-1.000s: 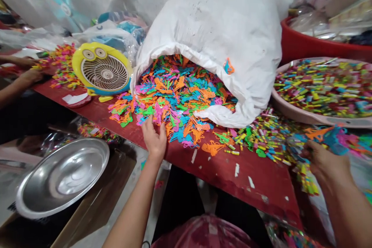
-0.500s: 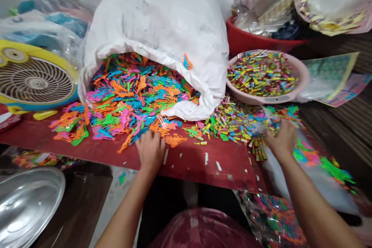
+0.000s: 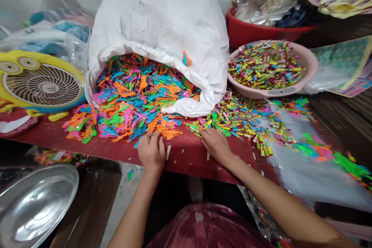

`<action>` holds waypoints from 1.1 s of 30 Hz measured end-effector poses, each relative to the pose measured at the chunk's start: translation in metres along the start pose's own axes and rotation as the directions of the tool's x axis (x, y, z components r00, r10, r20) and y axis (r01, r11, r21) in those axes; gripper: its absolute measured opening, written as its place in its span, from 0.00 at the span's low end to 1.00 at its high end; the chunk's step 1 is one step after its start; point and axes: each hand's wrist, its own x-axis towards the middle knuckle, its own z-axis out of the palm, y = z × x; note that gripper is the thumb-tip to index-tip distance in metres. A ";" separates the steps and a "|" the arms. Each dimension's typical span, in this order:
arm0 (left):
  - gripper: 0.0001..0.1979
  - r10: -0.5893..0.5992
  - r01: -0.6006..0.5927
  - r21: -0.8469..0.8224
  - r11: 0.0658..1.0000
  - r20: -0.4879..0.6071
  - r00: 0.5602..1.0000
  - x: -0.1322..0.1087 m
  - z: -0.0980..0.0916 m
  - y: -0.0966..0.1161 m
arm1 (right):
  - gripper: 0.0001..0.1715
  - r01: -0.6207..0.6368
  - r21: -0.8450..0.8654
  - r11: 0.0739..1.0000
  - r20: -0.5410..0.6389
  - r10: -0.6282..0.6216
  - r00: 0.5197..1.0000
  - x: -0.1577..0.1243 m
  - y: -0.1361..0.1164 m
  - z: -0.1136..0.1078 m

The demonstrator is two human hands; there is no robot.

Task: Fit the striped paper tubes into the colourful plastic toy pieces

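Observation:
My left hand [image 3: 151,152] rests at the front edge of a heap of small, gun-shaped plastic toys [image 3: 124,118] in orange, blue, green and pink. Its fingers curl down and hide what they grip; a blue piece shows beside them. To the right, my right hand [image 3: 216,146] has its fingers closed at the near edge of scattered little yellow, red and blue tubes [image 3: 232,118]. Its fingertips touch the pieces there, but what they hold is too small to tell. The toys spill from the mouth of a big white sack [image 3: 165,15].
A pink basin [image 3: 309,64] full of the tubes stands right of the sack, before a red basin [image 3: 247,27]. Clear plastic bags [image 3: 305,178] lie at right. At left are a yellow fan [image 3: 69,69] and, lower down, a metal bowl [image 3: 37,201]. The red tabletop [image 3: 186,162] ends near my body.
My right hand has moved left from the clear bags and tubes to the middle of the table. My left hand stays by the toy heap. The view has shifted slightly.

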 end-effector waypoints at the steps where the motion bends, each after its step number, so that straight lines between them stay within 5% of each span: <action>1: 0.12 0.028 -0.027 -0.023 0.999 0.027 0.999 -0.004 0.000 0.003 | 0.14 -0.013 0.043 0.999 -0.024 0.014 1.000 0.002 0.002 0.002; 7: 0.21 0.192 -0.219 0.048 0.975 0.318 0.928 0.003 0.005 0.019 | 0.22 -0.068 0.421 0.905 -0.119 0.129 0.984 0.012 0.007 -0.001; 12: 0.09 0.232 -0.277 0.063 0.959 0.389 0.891 0.011 0.005 0.030 | 0.25 -0.073 0.248 0.966 -0.199 0.124 0.972 0.009 0.003 -0.017; 15: 0.08 0.298 -0.349 0.051 0.936 0.418 0.858 0.006 0.007 0.030 | 0.21 -0.027 0.312 0.950 -0.192 0.090 0.977 0.003 -0.010 -0.020; 19: 0.10 0.357 -0.376 -0.033 0.926 0.401 0.844 0.002 0.008 0.026 | 0.29 0.126 0.463 0.877 -0.140 -0.068 0.988 0.002 -0.034 -0.006; 22: 0.13 0.325 -0.262 -0.240 0.935 0.282 0.902 0.006 0.002 0.023 | 0.35 0.034 0.681 0.731 -0.116 0.062 0.991 0.009 -0.047 0.008; 25: 0.13 0.040 0.051 -0.503 0.863 0.167 0.985 0.011 -0.006 0.026 | 0.33 -0.140 0.898 0.416 0.037 0.246 0.969 0.016 -0.052 0.012; 28: 0.13 -0.258 0.397 -0.712 0.579 0.301 0.918 0.012 -0.008 0.038 | 0.22 -0.227 0.962 0.155 0.198 0.181 0.963 0.016 -0.054 0.004; 30: 0.13 -0.295 0.510 -0.768 0.387 0.421 0.858 0.009 -0.006 0.048 | 0.18 -0.269 0.961 0.059 0.258 0.146 0.955 0.013 -0.053 -0.002; 33: 0.14 -0.291 0.565 -0.786 0.250 0.496 0.818 0.004 -0.003 0.063 | 0.20 -0.288 0.957 -0.036 0.289 0.188 0.939 0.007 -0.050 -0.007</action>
